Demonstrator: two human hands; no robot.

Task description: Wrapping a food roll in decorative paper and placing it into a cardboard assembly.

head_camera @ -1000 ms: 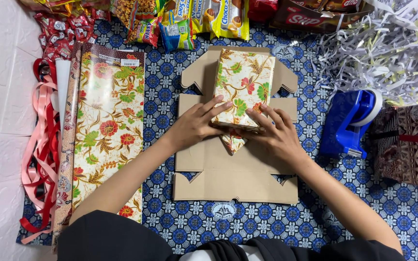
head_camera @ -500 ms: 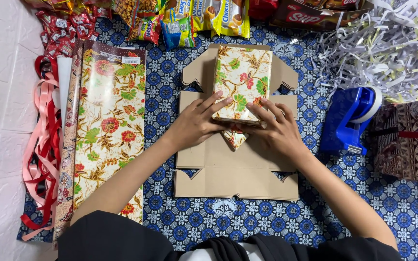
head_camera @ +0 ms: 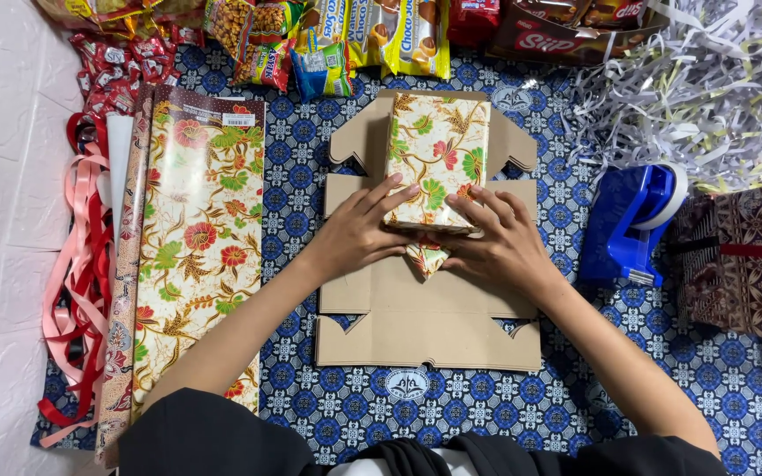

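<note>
- Head view is showing both hands working at the near end of a box wrapped in floral paper (head_camera: pixel 437 159), which is lying on flat brown cardboard cut-outs (head_camera: pixel 425 308) at the centre of a blue patterned mat (head_camera: pixel 663 353).
- Left hand (head_camera: pixel 359 234) is pressing its fingers, held together, flat onto the box's near left corner; right hand (head_camera: pixel 496 238) is doing likewise at the near right corner, fingers spread a little.
- Judging by the pointed paper flap (head_camera: pixel 425 257) poking out toward 6 o'clock between the hands, the end-fold step seems to be in hand; the next move likely calls for lifting that flap against the end while keeping the side creases pinned.
- Blue tape dispenser (head_camera: pixel 632 220) is sitting at 3 o'clock, a floral paper roll (head_camera: pixel 196 247) at 9 o'clock.
- Box's near end face and both thumbs are hidden; snack packets (head_camera: pixel 354 35) at 12 o'clock are cut off.
</note>
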